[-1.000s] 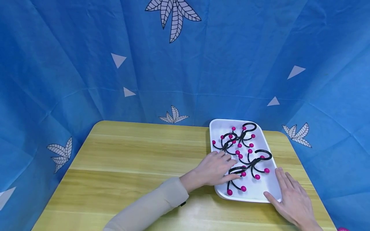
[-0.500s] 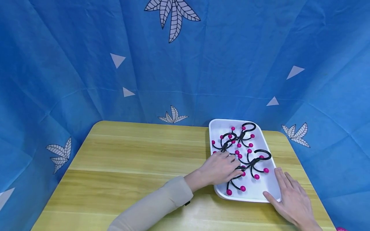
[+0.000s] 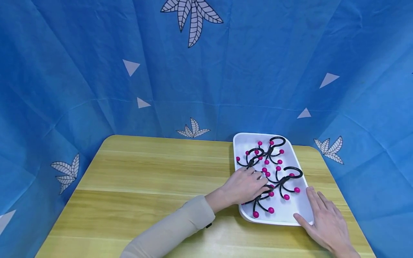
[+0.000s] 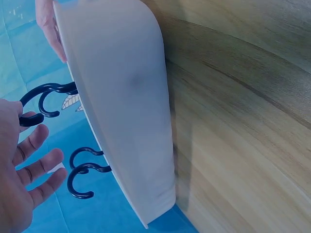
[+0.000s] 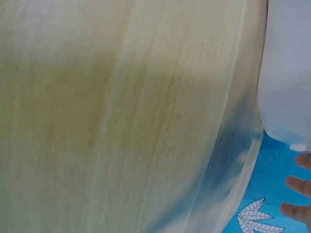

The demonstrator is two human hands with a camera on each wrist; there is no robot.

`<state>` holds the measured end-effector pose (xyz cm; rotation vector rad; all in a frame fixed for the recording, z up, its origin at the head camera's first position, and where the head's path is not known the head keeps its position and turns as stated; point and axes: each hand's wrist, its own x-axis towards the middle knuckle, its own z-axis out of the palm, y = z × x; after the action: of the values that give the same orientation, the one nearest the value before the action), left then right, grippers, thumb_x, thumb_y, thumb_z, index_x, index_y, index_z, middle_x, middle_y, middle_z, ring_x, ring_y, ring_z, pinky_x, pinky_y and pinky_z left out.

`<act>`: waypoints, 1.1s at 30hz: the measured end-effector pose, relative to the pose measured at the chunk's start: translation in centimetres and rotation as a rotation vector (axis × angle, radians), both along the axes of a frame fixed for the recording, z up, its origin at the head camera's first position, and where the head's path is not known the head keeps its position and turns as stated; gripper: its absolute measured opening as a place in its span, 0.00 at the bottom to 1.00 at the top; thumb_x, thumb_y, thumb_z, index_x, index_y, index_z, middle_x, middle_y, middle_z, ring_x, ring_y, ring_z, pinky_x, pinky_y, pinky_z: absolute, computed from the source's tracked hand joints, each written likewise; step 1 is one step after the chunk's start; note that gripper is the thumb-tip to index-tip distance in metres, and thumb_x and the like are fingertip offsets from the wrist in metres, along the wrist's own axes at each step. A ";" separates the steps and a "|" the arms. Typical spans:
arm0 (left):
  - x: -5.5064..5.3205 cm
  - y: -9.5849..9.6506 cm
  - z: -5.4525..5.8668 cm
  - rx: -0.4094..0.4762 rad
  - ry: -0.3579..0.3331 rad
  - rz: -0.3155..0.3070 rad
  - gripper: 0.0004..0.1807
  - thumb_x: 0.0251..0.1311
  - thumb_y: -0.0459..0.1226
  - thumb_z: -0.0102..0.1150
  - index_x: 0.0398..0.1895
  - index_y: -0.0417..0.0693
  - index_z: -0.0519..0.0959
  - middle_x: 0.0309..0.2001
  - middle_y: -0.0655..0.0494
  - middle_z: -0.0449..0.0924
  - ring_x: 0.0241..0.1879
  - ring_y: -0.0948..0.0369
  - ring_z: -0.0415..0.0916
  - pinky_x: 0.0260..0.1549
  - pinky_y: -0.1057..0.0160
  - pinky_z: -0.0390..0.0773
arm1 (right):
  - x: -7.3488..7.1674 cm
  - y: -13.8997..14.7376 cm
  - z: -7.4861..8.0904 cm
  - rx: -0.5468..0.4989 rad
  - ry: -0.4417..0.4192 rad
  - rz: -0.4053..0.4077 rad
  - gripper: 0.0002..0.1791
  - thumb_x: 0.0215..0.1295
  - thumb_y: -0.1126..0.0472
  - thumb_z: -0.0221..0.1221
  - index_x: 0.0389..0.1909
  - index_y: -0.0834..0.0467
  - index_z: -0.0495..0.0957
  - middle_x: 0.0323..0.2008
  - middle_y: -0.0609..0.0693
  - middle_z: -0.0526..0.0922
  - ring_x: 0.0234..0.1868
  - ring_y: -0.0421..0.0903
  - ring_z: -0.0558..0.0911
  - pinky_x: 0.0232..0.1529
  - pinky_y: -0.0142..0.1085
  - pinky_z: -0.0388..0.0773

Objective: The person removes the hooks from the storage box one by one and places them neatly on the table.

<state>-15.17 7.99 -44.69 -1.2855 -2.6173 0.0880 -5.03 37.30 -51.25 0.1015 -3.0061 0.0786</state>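
From where I stand, the person's left hand (image 3: 245, 185) has thumb and forefinger pinched on the curled loop of the near-left hook (image 3: 257, 198), the other fingers slightly apart. That black hook, with pink balls on its prongs, sits within the white tray (image 3: 292, 212) at the right of the table (image 3: 145, 186). Its neighbours, the far-left hook (image 3: 250, 163), the far-right hook (image 3: 270, 150) and the near-right hook (image 3: 283, 181), lie in there too. The right hand (image 3: 329, 220) rests against the tray's near-right corner, fingers straight, thumb set apart at the rim. I'd judge the step in hand to be gripping or adjusting that one hook; moving it calls for a steady tray and care not to snag prongs.
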 end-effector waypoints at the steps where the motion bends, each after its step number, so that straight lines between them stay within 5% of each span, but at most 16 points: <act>1: 0.0 0.0 0.0 0.002 0.004 0.000 0.21 0.83 0.58 0.36 0.52 0.67 0.81 0.50 0.68 0.87 0.52 0.65 0.83 0.55 0.64 0.84 | 0.0 0.0 0.0 -0.001 -0.001 0.000 0.61 0.64 0.28 0.60 0.84 0.63 0.51 0.75 0.68 0.68 0.72 0.72 0.66 0.71 0.69 0.63; 11: 0.0 -0.2 0.3 -0.038 0.030 -0.008 0.21 0.84 0.58 0.34 0.59 0.69 0.78 0.56 0.67 0.85 0.55 0.64 0.81 0.56 0.63 0.84 | -0.2 0.0 0.1 0.000 -0.023 -0.012 0.61 0.64 0.27 0.59 0.84 0.63 0.51 0.75 0.70 0.67 0.72 0.73 0.65 0.72 0.72 0.60; 24: -0.1 -0.4 1.6 0.023 0.122 -0.045 0.20 0.82 0.59 0.39 0.57 0.71 0.81 0.52 0.67 0.86 0.51 0.64 0.82 0.51 0.65 0.85 | -0.2 0.0 0.1 -0.002 -0.010 -0.012 0.60 0.63 0.27 0.60 0.82 0.65 0.55 0.74 0.70 0.68 0.71 0.73 0.65 0.72 0.72 0.60; 33: -0.9 -1.7 4.4 0.139 0.183 -0.042 0.17 0.81 0.58 0.44 0.50 0.69 0.82 0.48 0.66 0.85 0.48 0.65 0.81 0.46 0.67 0.83 | -0.2 -0.1 0.0 0.009 -0.022 -0.020 0.61 0.64 0.26 0.59 0.83 0.64 0.52 0.73 0.71 0.68 0.71 0.74 0.65 0.72 0.72 0.59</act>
<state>-16.05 6.33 -40.25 -1.2234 -2.3962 0.0161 -5.27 37.22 -51.23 0.0723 -3.0294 0.0652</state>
